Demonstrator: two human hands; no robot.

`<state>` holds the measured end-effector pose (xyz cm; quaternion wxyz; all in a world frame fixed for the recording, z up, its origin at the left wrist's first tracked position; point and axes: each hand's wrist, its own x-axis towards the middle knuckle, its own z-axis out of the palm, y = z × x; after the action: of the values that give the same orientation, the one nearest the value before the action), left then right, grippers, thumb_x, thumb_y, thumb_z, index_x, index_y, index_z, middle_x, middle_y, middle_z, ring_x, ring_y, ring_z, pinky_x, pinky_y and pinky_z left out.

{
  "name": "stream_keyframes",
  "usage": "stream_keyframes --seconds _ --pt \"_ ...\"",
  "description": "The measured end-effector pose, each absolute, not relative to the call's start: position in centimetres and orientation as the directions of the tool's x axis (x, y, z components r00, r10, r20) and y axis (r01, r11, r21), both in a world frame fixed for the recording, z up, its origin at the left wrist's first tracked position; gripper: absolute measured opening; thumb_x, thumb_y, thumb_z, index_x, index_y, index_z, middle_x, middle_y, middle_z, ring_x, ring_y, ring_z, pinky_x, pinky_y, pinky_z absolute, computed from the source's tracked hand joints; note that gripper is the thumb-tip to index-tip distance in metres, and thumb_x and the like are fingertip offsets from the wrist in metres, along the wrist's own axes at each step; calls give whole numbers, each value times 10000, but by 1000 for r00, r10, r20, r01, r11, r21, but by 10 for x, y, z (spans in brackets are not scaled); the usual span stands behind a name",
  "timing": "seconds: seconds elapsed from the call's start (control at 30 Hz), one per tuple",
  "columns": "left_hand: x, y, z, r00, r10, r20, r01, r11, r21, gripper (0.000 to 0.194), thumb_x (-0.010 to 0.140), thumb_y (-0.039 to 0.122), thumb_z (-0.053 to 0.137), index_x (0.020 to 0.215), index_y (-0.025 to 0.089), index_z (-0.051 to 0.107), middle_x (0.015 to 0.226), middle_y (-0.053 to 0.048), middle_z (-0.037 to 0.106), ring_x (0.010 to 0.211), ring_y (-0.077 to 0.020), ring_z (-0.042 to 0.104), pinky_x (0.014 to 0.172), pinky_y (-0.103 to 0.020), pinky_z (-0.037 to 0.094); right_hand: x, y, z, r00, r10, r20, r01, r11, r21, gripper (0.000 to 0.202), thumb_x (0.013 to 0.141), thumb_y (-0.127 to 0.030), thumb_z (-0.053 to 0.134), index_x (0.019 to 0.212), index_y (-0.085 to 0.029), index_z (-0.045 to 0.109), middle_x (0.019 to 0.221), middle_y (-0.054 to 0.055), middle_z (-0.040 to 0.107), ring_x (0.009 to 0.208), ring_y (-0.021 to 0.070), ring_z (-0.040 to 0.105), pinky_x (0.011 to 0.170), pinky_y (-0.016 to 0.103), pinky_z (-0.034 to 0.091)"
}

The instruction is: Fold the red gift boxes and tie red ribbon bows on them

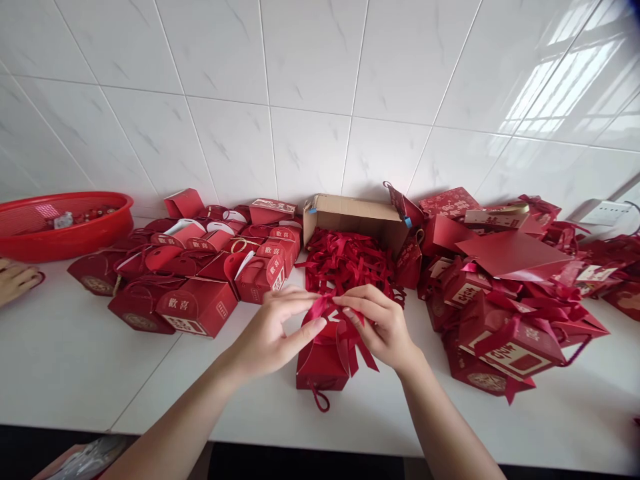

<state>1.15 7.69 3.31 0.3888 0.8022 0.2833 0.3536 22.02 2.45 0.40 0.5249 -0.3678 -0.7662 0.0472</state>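
Note:
A small red gift box (323,365) stands on the white counter in front of me, a cord loop hanging from its near side. Above its top, my left hand (277,330) pinches a red ribbon (323,305) between thumb and fingers. My right hand (376,323) grips the same ribbon from the other side, fingertips close to the left ones. Ribbon tails hang down at the box's right side. Just behind the hands, a heap of loose red ribbons (350,260) spills out of a cardboard box (357,212) lying on its side.
Rows of red gift boxes (197,303) stand to the left. On the right is a pile of ribboned boxes (515,340). A red plastic basket (65,237) sits far left, near another person's hand (17,280). The tiled wall (315,153) bounds the counter (240,393); a power strip (605,212) is at right.

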Motion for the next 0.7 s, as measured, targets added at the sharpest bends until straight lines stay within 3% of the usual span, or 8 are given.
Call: stream_keyframes --seconds 0.1,0.2,0.3,0.4,0.47,0.57,0.63,0.7 --pt "-11 77 21 317 806 500 348 -589 729 294 672 316 802 965 312 791 1079 -56 752 1114 -347 595 1112 -456 290 233 10 -9 52 633 772 547 629 -552 283 921 -167 535 1105 -262 728 980 83 694 882 222 660 739 365 550" --pt "-56 76 -9 63 902 426 395 -415 820 366 576 328 857 937 321 794 1087 -49 745 1143 -348 591 1096 -391 346 261 -18 -47 289 713 639 544 427 -722 192 904 -255 593 989 -237 764 797 62 701 691 205 639 631 338 518" --pt "-102 66 -56 -122 983 139 413 -77 907 375 462 353 892 823 319 798 1010 -48 759 1142 -369 597 1005 -356 451 288 -48 -100 453 760 466 531 190 -826 200 862 -374 650 855 -220 777 700 54 691 610 208 623 546 314 488" --pt "-121 51 -95 -54 988 -145 392 155 907 413 422 389 898 815 310 794 1024 -52 764 1138 -387 611 916 -374 524 298 -66 -138 440 821 365 531 90 -843 250 868 -419 631 881 -214 772 734 69 697 646 221 638 565 327 505" --pt "-116 43 -103 -15 994 -112 390 109 914 365 435 407 892 771 308 789 1040 -58 755 1156 -379 597 940 -370 513 296 -67 -145 461 802 380 549 79 -832 289 852 -411 652 1051 -220 736 933 98 713 804 251 663 694 380 539" --pt "-93 41 -95 -53 991 127 425 -92 900 266 546 451 840 752 299 768 1142 -68 699 1235 -364 524 1026 -371 442 287 -57 -131 519 698 493 605 108 -789 398 834 -392 676 1196 -227 657 1183 133 644 1071 296 611 904 480 494" --pt "-72 43 -85 -57 976 212 385 -174 906 230 636 440 795 797 286 739 1179 -68 667 1227 -339 523 1070 -383 391 278 -46 -115 492 695 525 604 162 -780 295 867 -369 642 1122 -224 677 1160 127 644 1108 289 594 949 481 468" --pt "-48 45 -78 8 981 192 279 -187 942 208 699 395 766 850 267 704 1148 -69 662 1173 -304 566 1055 -372 399 265 -34 -100 410 775 481 541 218 -812 208 901 -354 603 1034 -217 686 1084 110 665 1060 264 612 927 435 481"
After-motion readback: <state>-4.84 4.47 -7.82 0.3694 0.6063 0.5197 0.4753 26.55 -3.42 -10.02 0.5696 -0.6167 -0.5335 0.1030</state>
